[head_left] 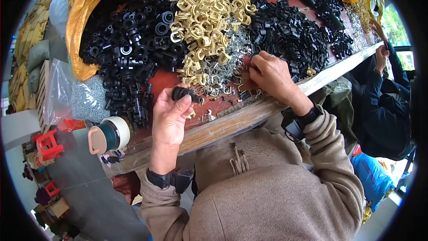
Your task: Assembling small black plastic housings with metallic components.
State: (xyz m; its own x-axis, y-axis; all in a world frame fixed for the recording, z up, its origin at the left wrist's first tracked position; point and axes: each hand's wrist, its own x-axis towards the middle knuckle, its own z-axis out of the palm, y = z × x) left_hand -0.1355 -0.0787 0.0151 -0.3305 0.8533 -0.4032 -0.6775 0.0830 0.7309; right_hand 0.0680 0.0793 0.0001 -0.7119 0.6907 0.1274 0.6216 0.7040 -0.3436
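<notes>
My left hand [168, 118] is closed around a black round plastic fitting [183, 93], held up over the front of the red tabletop, its ringed end between thumb and fingers. To the right, my right hand [271, 75] reaches down with curled fingers at the edge of the small silver metal clips [238, 47]; whatever its fingertips pinch is hidden. Behind both hands rises a heap of pale gold metal clamps [203, 22]. Black plastic fittings [129, 40] like the held one lie heaped on the left, and small black clips [290, 31] on the right.
A wooden rail [232, 127] edges the table near me. At the left stand a cup-like container [109, 135] and a clear bag of small silver parts [89, 98]. A yellow woven sack [82, 18] lies under the black fittings. Another person's hand [382, 58] is at the far right.
</notes>
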